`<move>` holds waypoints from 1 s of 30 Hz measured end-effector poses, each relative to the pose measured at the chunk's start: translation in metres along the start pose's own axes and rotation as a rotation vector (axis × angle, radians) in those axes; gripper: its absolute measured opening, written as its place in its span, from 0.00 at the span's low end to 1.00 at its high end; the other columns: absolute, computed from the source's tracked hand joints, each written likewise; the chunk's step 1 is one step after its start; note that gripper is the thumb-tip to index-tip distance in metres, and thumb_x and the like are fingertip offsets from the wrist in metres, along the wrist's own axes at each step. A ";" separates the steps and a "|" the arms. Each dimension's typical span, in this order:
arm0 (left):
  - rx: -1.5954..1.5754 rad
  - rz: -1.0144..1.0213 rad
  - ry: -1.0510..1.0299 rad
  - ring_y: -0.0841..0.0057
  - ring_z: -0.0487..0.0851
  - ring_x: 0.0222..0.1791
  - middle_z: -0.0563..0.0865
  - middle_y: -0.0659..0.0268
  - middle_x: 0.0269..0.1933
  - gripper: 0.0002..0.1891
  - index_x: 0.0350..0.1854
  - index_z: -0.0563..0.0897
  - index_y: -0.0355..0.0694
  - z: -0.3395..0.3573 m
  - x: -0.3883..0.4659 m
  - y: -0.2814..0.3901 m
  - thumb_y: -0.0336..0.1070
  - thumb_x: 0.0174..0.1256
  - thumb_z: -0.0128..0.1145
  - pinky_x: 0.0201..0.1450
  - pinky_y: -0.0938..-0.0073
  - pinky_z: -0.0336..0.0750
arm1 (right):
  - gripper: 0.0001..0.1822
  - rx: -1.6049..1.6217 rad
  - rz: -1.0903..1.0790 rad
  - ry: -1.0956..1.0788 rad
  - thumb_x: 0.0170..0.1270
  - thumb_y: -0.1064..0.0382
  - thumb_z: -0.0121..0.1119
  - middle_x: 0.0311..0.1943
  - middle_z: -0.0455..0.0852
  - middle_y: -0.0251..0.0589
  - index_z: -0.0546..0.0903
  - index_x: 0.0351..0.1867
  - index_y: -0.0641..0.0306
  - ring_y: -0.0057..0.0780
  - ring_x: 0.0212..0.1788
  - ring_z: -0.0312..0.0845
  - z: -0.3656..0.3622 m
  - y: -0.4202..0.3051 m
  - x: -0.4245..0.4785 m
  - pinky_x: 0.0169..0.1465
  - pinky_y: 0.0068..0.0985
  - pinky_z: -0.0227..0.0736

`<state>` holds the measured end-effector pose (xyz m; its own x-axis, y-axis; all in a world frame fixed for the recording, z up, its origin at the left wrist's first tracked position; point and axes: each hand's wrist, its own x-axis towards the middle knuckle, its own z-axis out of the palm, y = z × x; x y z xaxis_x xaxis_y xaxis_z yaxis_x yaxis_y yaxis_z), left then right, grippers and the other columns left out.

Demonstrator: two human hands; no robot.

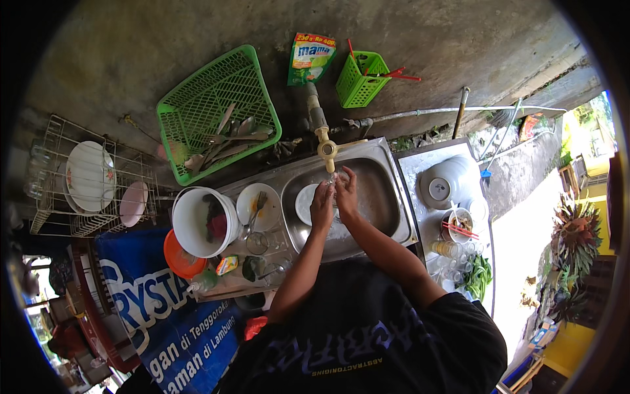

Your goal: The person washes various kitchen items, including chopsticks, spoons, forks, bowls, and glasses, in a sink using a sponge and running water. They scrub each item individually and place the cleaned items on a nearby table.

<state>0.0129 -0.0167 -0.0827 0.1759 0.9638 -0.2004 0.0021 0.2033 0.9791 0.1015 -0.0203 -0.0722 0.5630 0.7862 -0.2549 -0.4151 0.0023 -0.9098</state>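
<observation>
My left hand (322,204) and my right hand (347,194) are close together under a cream plastic tap (327,149). Something clear and shiny shows between the fingers; whether it is running water or a glass I cannot tell. The fingers of my right hand are bent and partly spread. Both hands are above the stainless steel sink basin (376,204). Partly behind my left hand, a white dish (304,206) lies in the basin.
Left of the basin stand a white bowl (248,207) with a fork, a white bucket (189,221) and glasses (257,243). A green basket (170,111) holds cutlery. To the right, a side table carries a large bowl (455,172), a used bowl with red chopsticks, glasses and leafy greens (477,278).
</observation>
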 end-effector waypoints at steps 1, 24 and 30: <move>0.127 0.042 0.020 0.67 0.81 0.63 0.85 0.56 0.60 0.25 0.65 0.79 0.38 0.005 -0.001 0.010 0.54 0.82 0.46 0.67 0.68 0.70 | 0.35 0.018 -0.092 -0.072 0.71 0.59 0.67 0.50 0.81 0.41 0.63 0.74 0.52 0.27 0.52 0.77 0.001 0.000 -0.003 0.57 0.26 0.75; 0.432 0.298 0.150 0.58 0.58 0.78 0.62 0.51 0.77 0.27 0.71 0.75 0.38 0.011 0.006 -0.009 0.51 0.82 0.40 0.78 0.60 0.53 | 0.45 -0.036 -0.165 -0.147 0.70 0.67 0.65 0.66 0.70 0.49 0.49 0.81 0.54 0.38 0.66 0.69 -0.006 0.001 -0.013 0.69 0.31 0.65; -0.228 -0.047 -0.084 0.63 0.73 0.67 0.75 0.56 0.68 0.26 0.68 0.75 0.33 -0.003 0.013 -0.017 0.49 0.82 0.43 0.72 0.65 0.63 | 0.45 -0.272 -0.256 -0.170 0.65 0.69 0.70 0.70 0.67 0.52 0.56 0.79 0.67 0.37 0.71 0.65 -0.014 0.000 -0.014 0.73 0.33 0.59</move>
<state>0.0124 -0.0072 -0.1021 0.2617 0.9366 -0.2331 -0.2079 0.2906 0.9340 0.1035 -0.0397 -0.0730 0.4880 0.8724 0.0282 -0.0595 0.0654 -0.9961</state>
